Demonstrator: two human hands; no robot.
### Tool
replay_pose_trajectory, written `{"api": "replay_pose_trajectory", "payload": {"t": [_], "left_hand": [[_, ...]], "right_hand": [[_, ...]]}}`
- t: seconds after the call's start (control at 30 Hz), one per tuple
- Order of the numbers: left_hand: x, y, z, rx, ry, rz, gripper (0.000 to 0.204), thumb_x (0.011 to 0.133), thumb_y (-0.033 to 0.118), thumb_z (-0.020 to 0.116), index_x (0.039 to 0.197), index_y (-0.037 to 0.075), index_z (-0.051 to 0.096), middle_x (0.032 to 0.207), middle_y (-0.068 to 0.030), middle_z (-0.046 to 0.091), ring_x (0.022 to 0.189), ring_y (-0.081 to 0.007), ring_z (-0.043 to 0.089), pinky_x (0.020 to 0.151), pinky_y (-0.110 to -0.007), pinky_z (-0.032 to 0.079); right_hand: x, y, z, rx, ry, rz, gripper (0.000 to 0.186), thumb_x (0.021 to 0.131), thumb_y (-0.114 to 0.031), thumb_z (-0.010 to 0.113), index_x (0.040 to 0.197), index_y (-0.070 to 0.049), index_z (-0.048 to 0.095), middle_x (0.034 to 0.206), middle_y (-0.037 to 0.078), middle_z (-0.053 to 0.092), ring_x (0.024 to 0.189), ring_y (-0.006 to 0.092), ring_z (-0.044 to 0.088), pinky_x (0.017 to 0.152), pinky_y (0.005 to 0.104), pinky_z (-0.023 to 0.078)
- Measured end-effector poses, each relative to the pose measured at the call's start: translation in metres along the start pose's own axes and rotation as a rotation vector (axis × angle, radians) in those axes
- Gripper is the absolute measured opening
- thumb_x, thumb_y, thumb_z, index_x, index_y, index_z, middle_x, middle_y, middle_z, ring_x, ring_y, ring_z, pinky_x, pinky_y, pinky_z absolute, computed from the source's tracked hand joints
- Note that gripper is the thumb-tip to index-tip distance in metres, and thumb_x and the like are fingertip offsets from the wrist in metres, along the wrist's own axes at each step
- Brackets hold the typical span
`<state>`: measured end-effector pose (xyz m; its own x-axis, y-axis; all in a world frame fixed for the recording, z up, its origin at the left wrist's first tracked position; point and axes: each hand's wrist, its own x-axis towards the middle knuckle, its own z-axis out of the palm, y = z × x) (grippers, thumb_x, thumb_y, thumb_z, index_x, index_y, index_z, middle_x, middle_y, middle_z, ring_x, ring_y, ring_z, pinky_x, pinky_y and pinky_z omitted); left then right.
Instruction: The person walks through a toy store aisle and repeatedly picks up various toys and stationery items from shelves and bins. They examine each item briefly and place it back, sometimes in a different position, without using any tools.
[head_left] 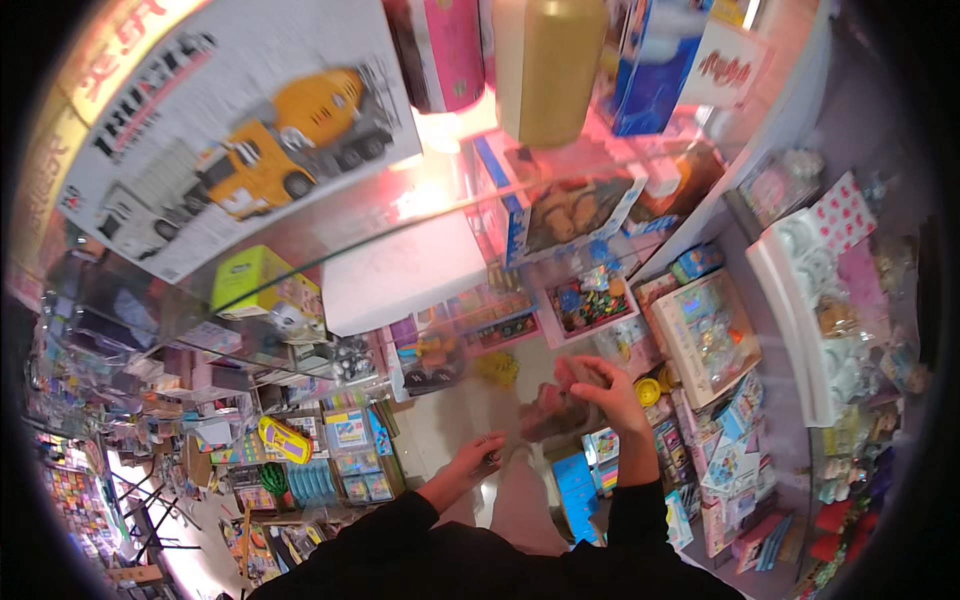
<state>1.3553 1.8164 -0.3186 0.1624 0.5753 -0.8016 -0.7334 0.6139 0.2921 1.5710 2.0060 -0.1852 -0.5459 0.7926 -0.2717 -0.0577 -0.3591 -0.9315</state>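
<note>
My right hand [617, 396] is closed, thumb against fingers, on the upper part of a see-through plastic bag [555, 412] with reddish-pink contents. Motion blurs the bag, and what lies inside cannot be told. Lower and to the left, my left hand [474, 460] is held with curled fingers a short way from the bag. Whatever it pinches, if anything, is too small to make out. Past the bag, a yellow item [495, 368] rests low near the shelf base.
Ahead rise glass shelves with a large truck-picture box [270, 150], a gold bottle [550, 70] and a tray of small colourful pieces [590, 305]. At right stand a boxed toy set [705, 335] and a yellow round container [648, 390]. A yellow toy car [285, 440] lies at left.
</note>
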Motion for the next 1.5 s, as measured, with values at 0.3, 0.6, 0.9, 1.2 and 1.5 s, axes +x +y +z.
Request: {"api": "replay_pose_trajectory", "payload": {"t": [0.3,0.6,0.9,1.2,1.5], "left_hand": [[-0.112,0.040,0.066,-0.259,-0.370,0.076,0.032,0.097,0.012,0.060,0.129,0.010,0.057,0.098,-0.0028,0.064,0.079,-0.0137,0.063,0.075,-0.028,0.056],[-0.205,0.073,0.093,-0.569,-0.607,0.234,0.021,0.099,0.021,0.052,0.094,0.011,0.069,0.102,-0.0048,0.070,0.110,-0.0245,0.062,0.114,-0.049,0.036],[-0.222,0.077,0.049,-0.934,-0.815,-0.009,0.024,0.100,0.023,0.052,0.092,0.006,0.068,0.082,-0.0035,0.059,0.083,-0.0197,0.059,0.083,-0.038,0.050],[-0.224,0.079,-0.004,-0.885,-0.486,0.308,0.022,0.101,0.022,0.052,0.103,0.010,0.070,0.121,-0.0100,0.065,0.119,-0.0267,0.058,0.103,-0.045,0.046],[-0.228,0.074,-0.008,-1.105,-0.531,0.570,0.019,0.097,0.018,0.057,0.106,0.011,0.072,0.086,-0.0041,0.069,0.086,-0.0206,0.066,0.097,-0.041,0.049]], "right_hand": [[-0.135,-0.194,0.020,0.166,0.511,-0.588,0.046,0.096,-0.034,0.052,0.127,0.000,0.055,0.117,0.011,0.062,0.100,0.0219,0.065,0.092,0.0353,0.053],[-0.143,-0.106,0.036,0.260,0.155,-0.241,0.051,0.103,-0.044,0.046,0.136,-0.005,0.050,0.131,0.014,0.059,0.114,0.0272,0.062,0.097,0.0405,0.052],[-0.125,-0.122,0.068,0.728,0.033,-0.058,0.046,0.102,-0.043,0.049,0.131,-0.008,0.058,0.126,0.009,0.064,0.113,0.0237,0.063,0.097,0.0389,0.052],[-0.081,-0.167,0.080,0.625,0.112,-0.200,0.043,0.099,-0.038,0.055,0.131,-0.009,0.059,0.124,0.010,0.065,0.109,0.0225,0.064,0.098,0.0360,0.050],[0.018,-0.263,0.146,-1.177,0.489,-1.356,0.038,0.078,-0.020,0.077,0.110,-0.004,0.064,0.110,0.014,0.065,0.092,0.0305,0.066,0.075,0.0374,0.055]]}}
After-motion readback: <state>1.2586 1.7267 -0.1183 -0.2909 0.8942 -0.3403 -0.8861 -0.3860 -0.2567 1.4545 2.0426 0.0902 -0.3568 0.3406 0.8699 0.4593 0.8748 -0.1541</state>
